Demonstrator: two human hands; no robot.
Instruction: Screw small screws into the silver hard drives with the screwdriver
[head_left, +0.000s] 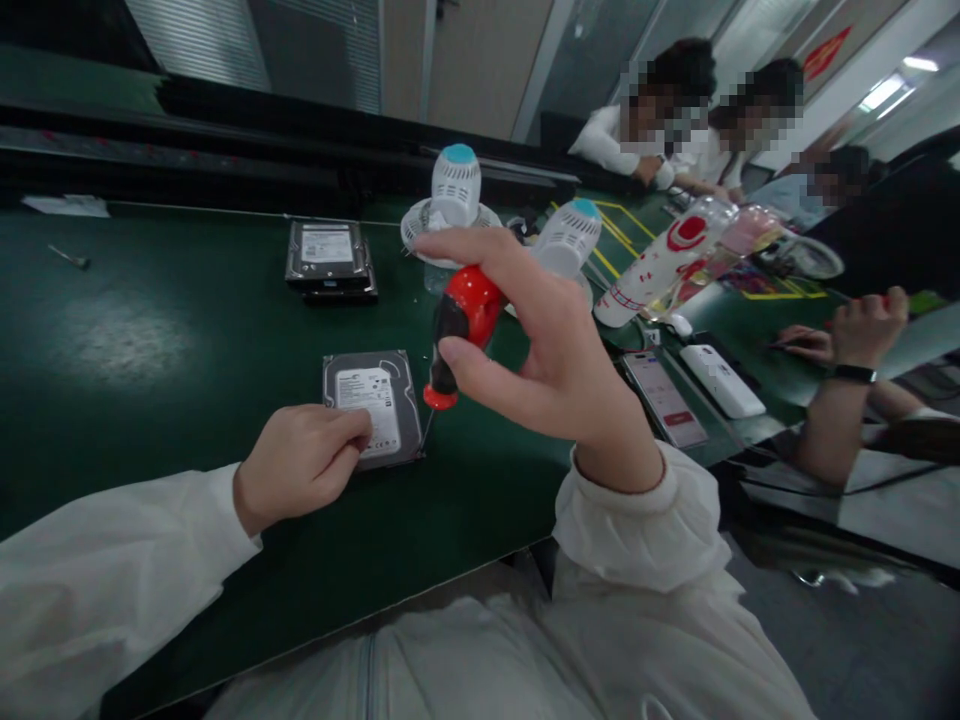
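A hard drive (pixel 409 400) with a white label lies flat on the green table. The curled fingers of my left hand (pixel 304 462) rest on its label at the lower left, closed against the drive. In my right hand (pixel 544 350) is a red-and-black screwdriver (pixel 472 310), gripped between thumb and fingers. Its thin shaft points down to the drive's lower right corner, where the tip is too small to make out clearly. Farther back, a stack of hard drives (pixel 330 255) sits on the table.
Two white fans (pixel 456 185) with blue tops stand behind my right hand. To the right are a white-and-red bottle (pixel 652 270), a phone (pixel 664 395) and a white power bank (pixel 721 382). A small screw-like piece (pixel 71 257) lies far left. Another person's hands (pixel 866 330) are at right.
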